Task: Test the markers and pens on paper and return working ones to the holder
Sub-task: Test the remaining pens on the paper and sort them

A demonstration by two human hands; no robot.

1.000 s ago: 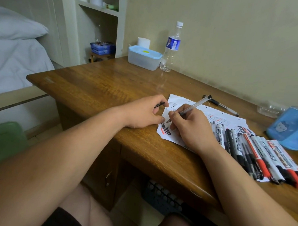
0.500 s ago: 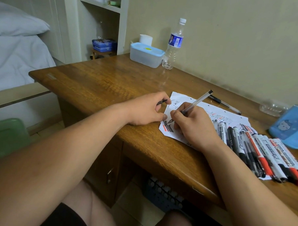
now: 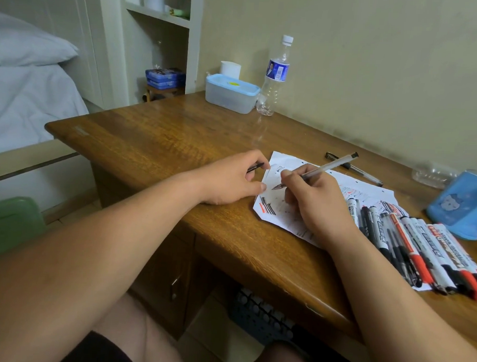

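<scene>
Right hand point(image 3: 313, 203) grips pen point(image 3: 328, 166); tip now higher on paper point(image 3: 282, 219) than 0.5 s ago, so test probably near done. Left hand point(image 3: 232, 180) pinches cap point(image 3: 255, 168). Holder point(image 3: 460, 209) far right on bench point(image 3: 179, 140).

The left forearm point(image 3: 105, 257), broad and smooth, enters from about 8 o'clock, and the right forearm point(image 3: 390, 297) enters from about 4 o'clock; both are bare from the frame's edge to the wrist. The left hand point(image 3: 232, 180) and right hand point(image 3: 313, 203) are bare as well, and the one nail in plain view, on the left thumb, is cut short. Between 6 and 7 o'clock, black shorts point(image 3: 98, 350) end in a curved hem over the bare left thigh point(image 3: 143, 335), while the right thigh point(image 3: 281, 360) near 5 o'clock carries a dark strip too shadowed to identify.
</scene>
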